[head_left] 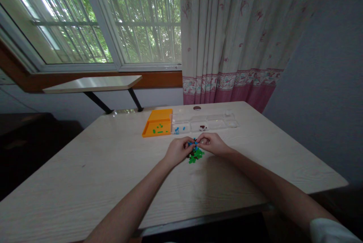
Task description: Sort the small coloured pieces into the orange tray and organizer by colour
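Both hands, left hand (189,143) and right hand (202,141), together, fingertips pinching the blue part of the green-brown-blue brick piece (196,153). Piece in front of orange tray (157,123), right of it; clear compartment tray (208,122) adjoining orange tray's right side.

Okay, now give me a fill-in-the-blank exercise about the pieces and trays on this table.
The small green pieces lie in the ____ tray. In the clear tray, the dark brown pieces lie to the ____ of the blue pieces. The left hand and right hand have their fingers at a small build of brown, green and ____ parts.

Missing words: orange; right; blue.
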A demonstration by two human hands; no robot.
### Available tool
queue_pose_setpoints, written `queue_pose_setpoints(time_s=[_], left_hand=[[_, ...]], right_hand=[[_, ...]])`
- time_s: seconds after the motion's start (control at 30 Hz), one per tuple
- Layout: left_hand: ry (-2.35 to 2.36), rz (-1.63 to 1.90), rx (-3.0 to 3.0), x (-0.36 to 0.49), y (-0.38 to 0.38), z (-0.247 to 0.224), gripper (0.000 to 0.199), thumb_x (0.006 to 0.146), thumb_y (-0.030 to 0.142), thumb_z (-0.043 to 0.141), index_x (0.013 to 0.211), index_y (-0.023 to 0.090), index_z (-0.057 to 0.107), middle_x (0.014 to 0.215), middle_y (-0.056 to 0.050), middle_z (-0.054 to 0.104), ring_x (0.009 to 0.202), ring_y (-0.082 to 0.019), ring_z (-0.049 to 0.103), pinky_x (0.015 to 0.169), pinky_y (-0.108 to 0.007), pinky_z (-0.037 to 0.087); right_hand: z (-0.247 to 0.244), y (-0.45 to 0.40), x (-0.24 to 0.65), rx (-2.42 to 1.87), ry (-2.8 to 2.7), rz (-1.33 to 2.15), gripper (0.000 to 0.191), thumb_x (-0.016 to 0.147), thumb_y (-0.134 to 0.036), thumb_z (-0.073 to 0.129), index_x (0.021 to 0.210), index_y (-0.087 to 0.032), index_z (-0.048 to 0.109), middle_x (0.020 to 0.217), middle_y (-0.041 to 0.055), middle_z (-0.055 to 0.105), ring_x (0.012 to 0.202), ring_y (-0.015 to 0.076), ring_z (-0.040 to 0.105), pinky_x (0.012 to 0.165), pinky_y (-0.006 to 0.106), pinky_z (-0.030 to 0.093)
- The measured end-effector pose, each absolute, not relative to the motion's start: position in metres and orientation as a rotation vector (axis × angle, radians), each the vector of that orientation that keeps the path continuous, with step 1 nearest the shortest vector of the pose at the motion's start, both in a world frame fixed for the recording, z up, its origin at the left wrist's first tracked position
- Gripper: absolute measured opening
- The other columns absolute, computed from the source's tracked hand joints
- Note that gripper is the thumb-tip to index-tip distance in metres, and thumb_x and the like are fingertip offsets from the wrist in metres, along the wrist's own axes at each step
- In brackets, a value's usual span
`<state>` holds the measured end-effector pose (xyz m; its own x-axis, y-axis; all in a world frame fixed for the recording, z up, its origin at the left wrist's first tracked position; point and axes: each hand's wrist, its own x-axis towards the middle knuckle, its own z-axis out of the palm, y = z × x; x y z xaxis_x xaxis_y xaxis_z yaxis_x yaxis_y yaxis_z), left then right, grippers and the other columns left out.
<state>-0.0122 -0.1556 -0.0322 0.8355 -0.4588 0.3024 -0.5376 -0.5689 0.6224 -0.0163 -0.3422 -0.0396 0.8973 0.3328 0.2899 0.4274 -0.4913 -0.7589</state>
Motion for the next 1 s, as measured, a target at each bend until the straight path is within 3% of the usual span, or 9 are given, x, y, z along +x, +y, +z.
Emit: queue_pose_setpoints(time_s=[0.47,0.7,0.83,1.0], left_hand=[[-0.745,0.120,2.208,-0.012,-0.157,-0.033,0.022,0.073,0.032,0.052,0.084,0.017,0.064,0.047,0.006,0.043,0.045,-0.007,0.040,0.045,-0.017,0.028],[-0.724,0.221,2.191,-0.010,-0.149,-0.026,0.019,0.073,0.031,0.052,0.078,0.016,0.062,0.045,0.007,0.039,0.043,-0.006,0.037,0.045,-0.016,0.027],[-0.667,0.347,2.160,-0.006,-0.140,-0.020,0.018,0.071,0.030,0.054,0.079,0.016,0.062,0.046,0.008,0.035,0.043,-0.005,0.035,0.046,-0.016,0.027],[-0.680,0.487,2.103,-0.006,-0.135,-0.014,0.019,0.071,0.030,0.055,0.080,0.015,0.062,0.046,0.008,0.033,0.043,-0.005,0.034,0.045,-0.016,0.027]], right_hand=[[-0.045,-0.341,-0.015,-2.093,-0.562,-0.121,0.020,0.071,-0.031,0.058,0.078,-0.013,0.061,0.048,-0.0045,0.047,0.042,0.0052,0.038,0.041,0.015,0.029],[-0.035,-0.346,-0.015,-2.096,-0.594,-0.154,0.023,0.072,-0.031,0.057,0.088,-0.015,0.059,0.077,0.0023,0.060,0.050,0.0061,0.044,0.046,0.016,0.035],[-0.031,-0.355,-0.015,-2.157,-0.645,-0.031,0.021,0.075,-0.032,0.053,0.082,-0.013,0.061,0.065,0.0008,0.057,0.052,0.0074,0.044,0.048,0.017,0.034],[-0.027,-0.364,-0.017,-2.165,-0.718,0.229,0.021,0.071,-0.031,0.057,0.078,-0.012,0.062,0.065,0.0007,0.057,0.056,0.0087,0.048,0.051,0.018,0.036]])
